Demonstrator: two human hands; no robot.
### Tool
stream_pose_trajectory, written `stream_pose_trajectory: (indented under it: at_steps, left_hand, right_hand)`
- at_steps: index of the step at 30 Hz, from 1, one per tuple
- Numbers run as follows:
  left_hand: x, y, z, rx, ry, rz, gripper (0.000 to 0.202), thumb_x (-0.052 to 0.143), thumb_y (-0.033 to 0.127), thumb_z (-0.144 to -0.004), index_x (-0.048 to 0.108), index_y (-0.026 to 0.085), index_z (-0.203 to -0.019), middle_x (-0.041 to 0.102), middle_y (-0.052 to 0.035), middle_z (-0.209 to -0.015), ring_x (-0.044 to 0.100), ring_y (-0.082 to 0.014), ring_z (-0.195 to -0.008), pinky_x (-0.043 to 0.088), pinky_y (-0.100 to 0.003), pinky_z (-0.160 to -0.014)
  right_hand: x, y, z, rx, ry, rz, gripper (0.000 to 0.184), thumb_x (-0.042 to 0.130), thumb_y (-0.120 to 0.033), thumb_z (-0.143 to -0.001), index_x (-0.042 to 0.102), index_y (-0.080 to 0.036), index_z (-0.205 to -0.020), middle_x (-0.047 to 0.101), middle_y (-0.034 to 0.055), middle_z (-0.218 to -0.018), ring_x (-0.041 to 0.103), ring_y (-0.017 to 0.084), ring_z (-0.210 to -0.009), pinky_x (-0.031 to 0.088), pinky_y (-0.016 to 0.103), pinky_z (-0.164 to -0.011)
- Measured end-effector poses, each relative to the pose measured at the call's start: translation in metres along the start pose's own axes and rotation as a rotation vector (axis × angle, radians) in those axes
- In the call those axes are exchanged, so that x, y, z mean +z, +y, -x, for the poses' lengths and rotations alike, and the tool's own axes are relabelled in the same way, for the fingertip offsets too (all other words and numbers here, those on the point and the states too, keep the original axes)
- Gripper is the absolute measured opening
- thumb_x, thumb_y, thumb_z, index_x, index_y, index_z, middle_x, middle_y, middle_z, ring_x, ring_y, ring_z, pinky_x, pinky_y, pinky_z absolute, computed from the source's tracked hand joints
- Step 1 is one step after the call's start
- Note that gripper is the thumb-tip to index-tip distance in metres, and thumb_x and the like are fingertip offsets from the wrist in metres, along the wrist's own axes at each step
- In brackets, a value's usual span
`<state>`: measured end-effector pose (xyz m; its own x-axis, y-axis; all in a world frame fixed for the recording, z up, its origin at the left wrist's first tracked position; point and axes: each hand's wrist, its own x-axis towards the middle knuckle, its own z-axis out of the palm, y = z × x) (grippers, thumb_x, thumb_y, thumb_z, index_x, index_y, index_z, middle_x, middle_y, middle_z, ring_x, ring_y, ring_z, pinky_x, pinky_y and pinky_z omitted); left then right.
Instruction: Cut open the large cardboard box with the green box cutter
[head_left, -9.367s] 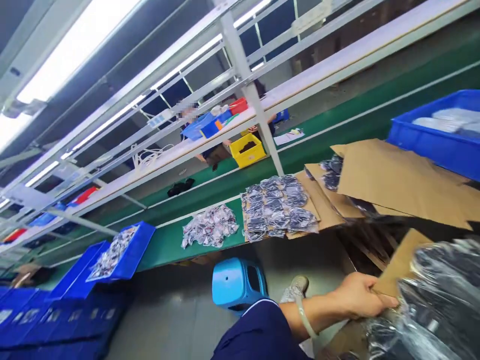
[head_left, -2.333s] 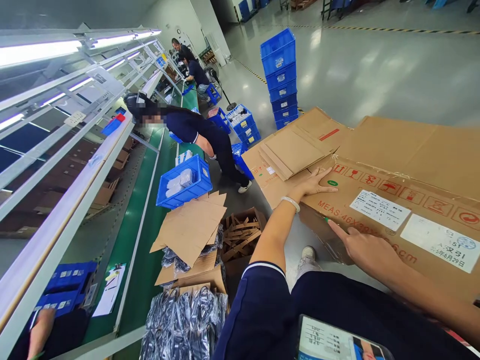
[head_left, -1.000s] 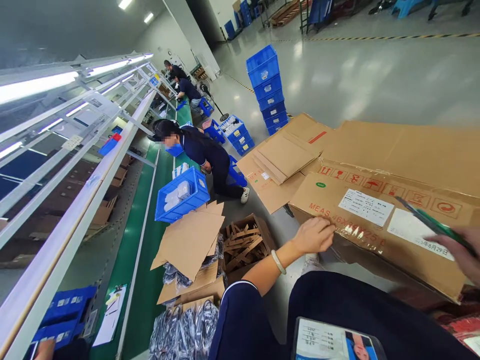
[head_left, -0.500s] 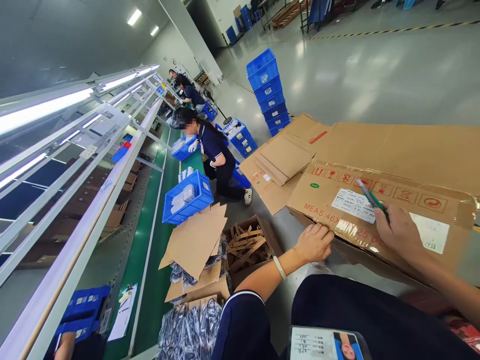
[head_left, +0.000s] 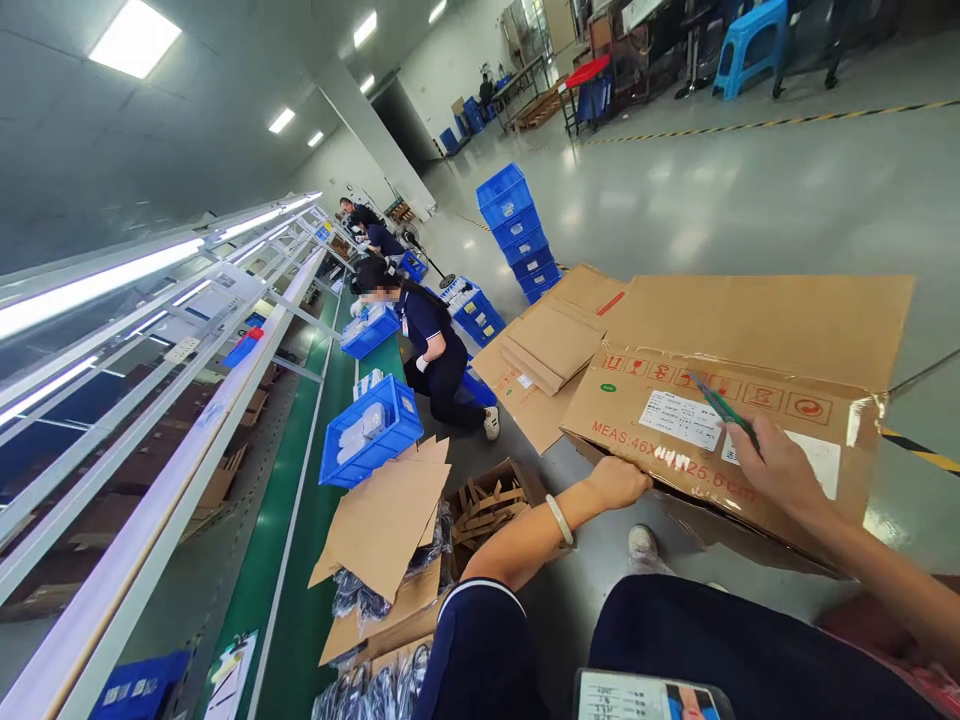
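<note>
Right fingers (head_left: 750, 440) clamped on a green pen (head_left: 721, 408); left fingers (head_left: 637, 478) curled shut over the near lower edge of the carton (head_left: 750, 330). Carton lies on its side on the floor (head_left: 750, 190), printed face toward the wearer. White label (head_left: 681, 418) sits mid-face on the carton, pen tip just above its right end. Left hand (head_left: 619, 482) is at the carton's lower left. My read: keep left pressure on that edge so the face doesn't flex, write within the label, pen steep, light strokes.
</note>
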<state>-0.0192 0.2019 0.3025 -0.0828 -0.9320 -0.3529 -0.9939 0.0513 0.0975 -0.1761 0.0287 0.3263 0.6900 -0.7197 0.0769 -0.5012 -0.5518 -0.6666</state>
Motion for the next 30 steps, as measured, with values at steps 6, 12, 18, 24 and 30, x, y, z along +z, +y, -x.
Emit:
stream_pose_trajectory:
  at_steps: [6,12,18,24,30]
  left_hand:
    - [-0.076,0.01,-0.033,-0.002,0.04,0.006,0.022,0.053,0.029,-0.097,0.071,0.017,-0.103,0.075,-0.0087,-0.099,0.071,-0.0224,-0.094,0.058,-0.036,-0.077]
    - [-0.162,0.05,-0.073,-0.049,0.159,0.074,0.033,0.047,0.043,-0.099,0.07,0.019,-0.106,0.075,-0.0098,-0.104,0.07,-0.0275,-0.099,0.058,-0.038,-0.076]
    - [-0.183,0.086,-0.076,-0.068,0.179,0.132,0.031,0.047,0.036,-0.098,0.072,0.017,-0.098,0.075,-0.0104,-0.1,0.069,-0.0263,-0.097,0.056,-0.037,-0.081]
    - [-0.18,0.09,-0.07,-0.015,0.152,0.243,0.025,0.05,0.025,-0.094,0.074,0.02,-0.094,0.076,-0.006,-0.098,0.067,-0.0211,-0.092,0.052,-0.031,-0.082]
    - [-0.178,0.087,-0.068,-0.023,0.177,0.345,0.022,0.052,0.021,-0.091,0.072,0.017,-0.081,0.073,-0.0055,-0.088,0.062,-0.019,-0.083,0.046,-0.029,-0.075]
  right_hand:
    - [-0.052,0.007,0.069,-0.114,0.161,0.034,0.048,0.034,-0.064,-0.09,0.059,-0.023,-0.092,0.068,0.0007,-0.069,0.065,0.021,-0.056,0.047,0.03,-0.047]
    - [-0.083,-0.01,0.101,-0.393,0.506,0.395,0.04,0.03,-0.038,-0.105,0.055,-0.016,-0.127,0.074,0.004,-0.093,0.069,0.018,-0.061,0.044,0.025,-0.037]
    - [-0.08,-0.008,0.105,-0.291,0.569,0.501,0.039,0.038,-0.021,-0.103,0.042,-0.013,-0.141,0.072,0.0069,-0.105,0.071,0.018,-0.074,0.046,0.026,-0.042]
    - [-0.068,-0.002,0.122,-0.33,0.567,0.551,0.058,0.035,-0.019,-0.104,0.014,-0.013,-0.157,0.072,0.0061,-0.098,0.069,0.017,-0.067,0.046,0.027,-0.041]
    - [-0.055,0.003,0.13,-0.303,0.579,0.64,0.062,0.041,-0.017,-0.103,0.012,-0.012,-0.158,0.069,0.0004,-0.086,0.064,0.012,-0.058,0.041,0.028,-0.041]
